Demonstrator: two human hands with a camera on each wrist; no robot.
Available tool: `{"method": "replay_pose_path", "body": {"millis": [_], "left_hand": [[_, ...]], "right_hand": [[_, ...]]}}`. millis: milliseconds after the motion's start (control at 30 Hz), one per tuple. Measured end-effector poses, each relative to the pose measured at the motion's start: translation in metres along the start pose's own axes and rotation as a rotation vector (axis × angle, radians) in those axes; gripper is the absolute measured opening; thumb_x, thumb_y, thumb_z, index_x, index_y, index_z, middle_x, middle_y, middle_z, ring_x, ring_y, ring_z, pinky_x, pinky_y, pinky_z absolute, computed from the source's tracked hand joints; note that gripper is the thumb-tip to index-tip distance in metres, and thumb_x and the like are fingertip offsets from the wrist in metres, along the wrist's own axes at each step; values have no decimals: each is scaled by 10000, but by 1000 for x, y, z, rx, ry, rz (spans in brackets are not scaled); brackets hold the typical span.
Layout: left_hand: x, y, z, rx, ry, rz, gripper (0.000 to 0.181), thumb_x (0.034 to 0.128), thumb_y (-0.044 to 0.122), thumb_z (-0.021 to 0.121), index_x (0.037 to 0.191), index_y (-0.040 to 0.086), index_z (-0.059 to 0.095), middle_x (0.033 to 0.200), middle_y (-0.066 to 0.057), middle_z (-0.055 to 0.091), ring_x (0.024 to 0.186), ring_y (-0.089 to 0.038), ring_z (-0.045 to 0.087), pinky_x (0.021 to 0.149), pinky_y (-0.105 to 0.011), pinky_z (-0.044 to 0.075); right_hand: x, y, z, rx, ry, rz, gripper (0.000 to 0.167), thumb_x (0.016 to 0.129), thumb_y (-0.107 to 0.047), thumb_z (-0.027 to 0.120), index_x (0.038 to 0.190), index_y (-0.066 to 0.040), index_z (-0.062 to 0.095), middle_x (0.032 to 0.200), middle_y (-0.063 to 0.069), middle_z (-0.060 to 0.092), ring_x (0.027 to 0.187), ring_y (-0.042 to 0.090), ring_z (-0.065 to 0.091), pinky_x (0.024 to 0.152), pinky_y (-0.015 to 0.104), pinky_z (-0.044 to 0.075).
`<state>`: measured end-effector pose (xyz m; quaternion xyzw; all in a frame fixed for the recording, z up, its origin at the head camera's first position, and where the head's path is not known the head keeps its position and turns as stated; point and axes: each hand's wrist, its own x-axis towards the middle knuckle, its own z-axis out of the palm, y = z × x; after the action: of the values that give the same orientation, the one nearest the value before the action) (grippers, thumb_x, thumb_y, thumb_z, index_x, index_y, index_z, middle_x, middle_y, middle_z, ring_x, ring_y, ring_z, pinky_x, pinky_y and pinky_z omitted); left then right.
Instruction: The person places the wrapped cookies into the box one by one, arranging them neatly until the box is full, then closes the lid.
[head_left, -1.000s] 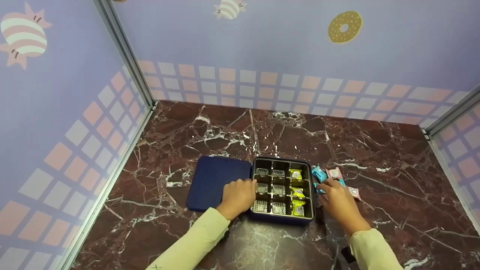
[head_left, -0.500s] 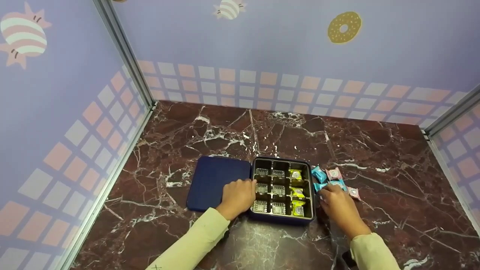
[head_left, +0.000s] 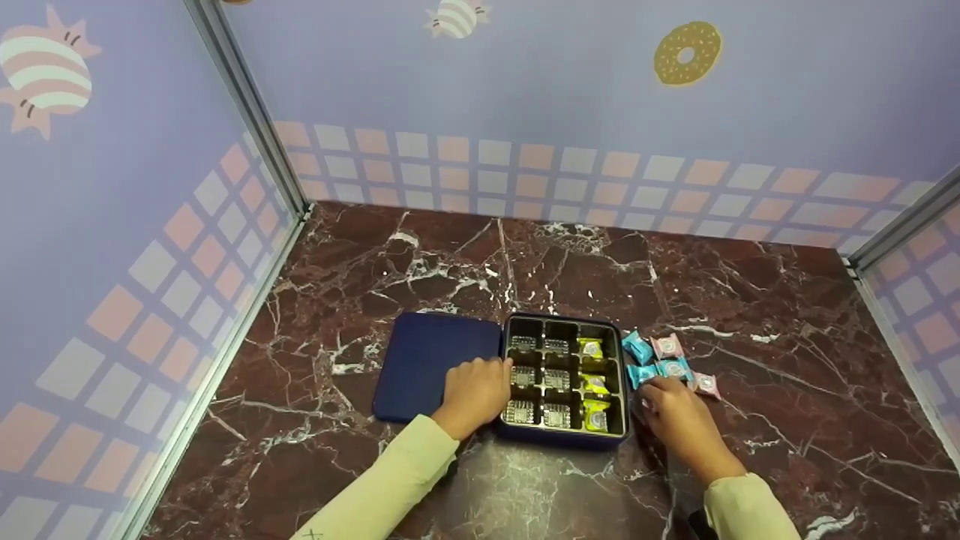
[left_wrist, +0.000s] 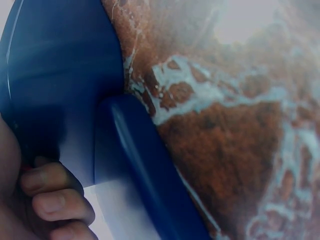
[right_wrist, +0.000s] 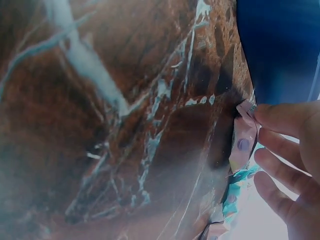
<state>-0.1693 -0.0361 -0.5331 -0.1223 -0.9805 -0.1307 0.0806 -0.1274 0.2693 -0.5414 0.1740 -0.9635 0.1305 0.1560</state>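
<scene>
The work seems to be the filling of a box (head_left: 562,440) with wrapped sweets, and I judge that the step in hand is the taking of a further one. The box stands on the counter (head_left: 247,450), between its flat lid (head_left: 420,360) and the loose sweets. Yellow sweets (head_left: 596,416) sit in its right column, one in each compartment.

The right hand (head_left: 679,420) is just beside the box, fingers bent. In its wrist view, a fingertip touches the end of a pink sweet (right_wrist: 243,145); whether the grip closes on it, I cannot tell. Blue sweets (head_left: 637,349) lie near. The left hand (head_left: 476,390) seems to grip the left rim, probably for steadiness.

The next move should call for a firm pinch, then a lift over the wall.

The wrappers look thin and crinkled, with flattened ends. The box is smooth, dark blue, round-cornered; ridged, shiny inserts (head_left: 556,415) show inside. The counter is marble-like, red-brown with white veins.
</scene>
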Motion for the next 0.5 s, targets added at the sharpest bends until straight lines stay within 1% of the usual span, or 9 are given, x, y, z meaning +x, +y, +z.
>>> {"method": "replay_pose_path", "body": {"millis": [133,267,400,500], "left_hand": [[0,0,-1,0,1,2,498,1017,351,421,621,103,593,635,-126,659,539,-331,619,448,-451,439],[0,0,-2,-4,6,5,505,1018,349,420,606,107,583,626,-126,657,533,-330,619,444,-452,440],[0,0,-2,-10,10,10,503,1018,347,418,603,108,572,625,-127,656,530,-330,617,440,-447,435],[0,-1,-1,-9,11,18,505,1020,342,412,598,109,562,616,-125,650,520,-325,612,430,-438,429]], "right_hand": [[-2,1,0,15,15,-21,221,660,3,814,796,-78,660,836,55,618,768,249,617,665,422,500],[-3,2,0,29,28,-19,305,638,-29,850,886,-75,678,925,74,654,847,287,639,774,482,510],[-5,3,-2,26,-8,43,351,658,-83,854,957,-67,671,990,105,656,911,337,635,837,529,496],[-7,3,-4,15,-59,103,350,694,-142,844,983,-69,660,1015,124,645,904,354,631,794,518,504]]}}
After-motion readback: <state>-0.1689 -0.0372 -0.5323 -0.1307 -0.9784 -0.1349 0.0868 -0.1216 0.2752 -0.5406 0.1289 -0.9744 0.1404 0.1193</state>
